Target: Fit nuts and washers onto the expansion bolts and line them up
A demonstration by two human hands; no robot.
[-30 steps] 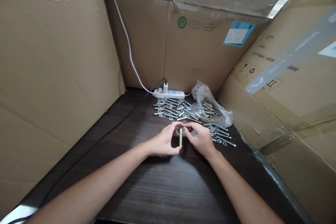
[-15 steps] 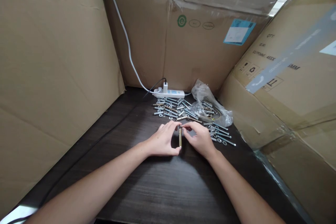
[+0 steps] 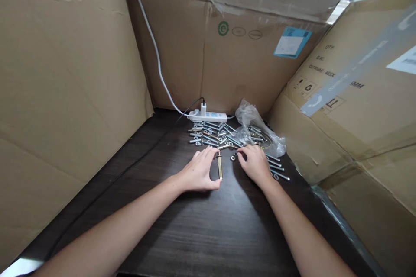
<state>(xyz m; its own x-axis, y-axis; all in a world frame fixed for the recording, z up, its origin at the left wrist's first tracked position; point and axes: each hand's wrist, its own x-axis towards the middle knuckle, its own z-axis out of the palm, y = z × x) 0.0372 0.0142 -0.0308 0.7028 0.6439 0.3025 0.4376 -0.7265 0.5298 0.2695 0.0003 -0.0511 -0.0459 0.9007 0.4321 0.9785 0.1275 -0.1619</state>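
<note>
Between the thumb and fingers of my left hand point(image 3: 202, 169) is a brass-coloured expansion bolt point(image 3: 220, 169), held roughly upright by its two ends. A dark washer point(image 3: 219, 156) sits around it near the top. My right hand point(image 3: 255, 162) is apart from the bolt, low over the table, its fingers curled together. At its fingertips is a small dark ring, which looks like a spring washer point(image 3: 236, 154), partly covered by the fingers. A loose nut point(image 3: 233, 158) lies on the table just left of that hand.
Rows of bolts, nuts and washers point(image 3: 211, 134) lie beyond my hands. Long bolts point(image 3: 278, 169) lie to the right, beside a clear plastic bag point(image 3: 256, 123) with hardware. A white power strip point(image 3: 208, 116) stands behind. Cardboard boxes point(image 3: 240, 65) wall in the dark table point(image 3: 182, 229).
My right hand has moved right, away from the bolt's top, down to the table. The nut and small ring now show there. My left hand keeps its hold on the bolt, slightly tilted.
</note>
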